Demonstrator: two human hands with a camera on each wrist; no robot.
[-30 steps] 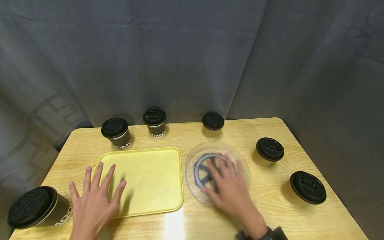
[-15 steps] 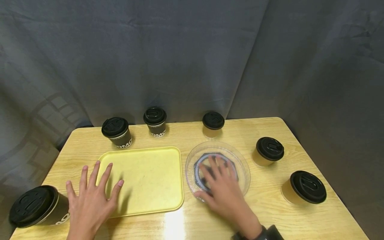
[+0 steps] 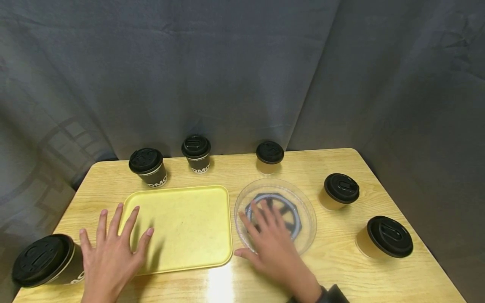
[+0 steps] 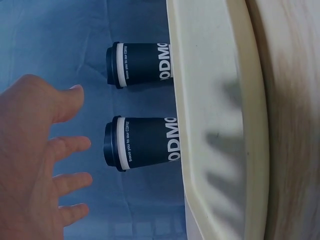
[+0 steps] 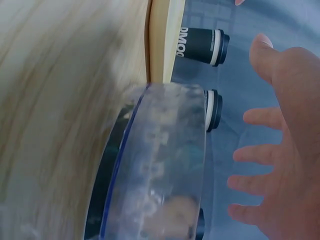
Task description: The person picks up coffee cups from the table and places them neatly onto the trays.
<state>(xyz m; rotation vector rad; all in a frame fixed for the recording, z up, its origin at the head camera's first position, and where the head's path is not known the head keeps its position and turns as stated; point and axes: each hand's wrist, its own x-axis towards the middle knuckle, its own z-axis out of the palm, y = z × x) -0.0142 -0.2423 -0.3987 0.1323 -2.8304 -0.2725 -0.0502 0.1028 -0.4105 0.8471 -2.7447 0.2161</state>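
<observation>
My left hand (image 3: pixel 111 252), fingers spread, hovers over the left edge of a yellow rectangular tray (image 3: pixel 189 227). Its finger shadows fall on the tray floor in the left wrist view. The right hand (image 3: pixel 274 250) is held above the near left part of a clear round plastic container (image 3: pixel 308 219), its fingers also spread and gripping nothing. Through the clear plastic shows a dark spoked shape with a pale ring (image 3: pixel 297 214), partly hidden by that hand. In the right wrist view the container's clear wall (image 5: pixel 160 150) stands apart from the fingers.
Dark printed coffee cups with black lids stand at the left: one by my left hand (image 3: pixel 49 261), two behind the tray (image 3: pixel 151 168) (image 3: pixel 197 155). Tan cups with black lids stand behind (image 3: pixel 269 158) and right of the container (image 3: pixel 337 193) (image 3: pixel 384 237). A grey curtain (image 3: pixel 227 75) hangs behind.
My right hand has moved left and slightly nearer across the container, uncovering more of the spoked shape. The left hand has drifted slightly left. Tray, container and cups stay where they were.
</observation>
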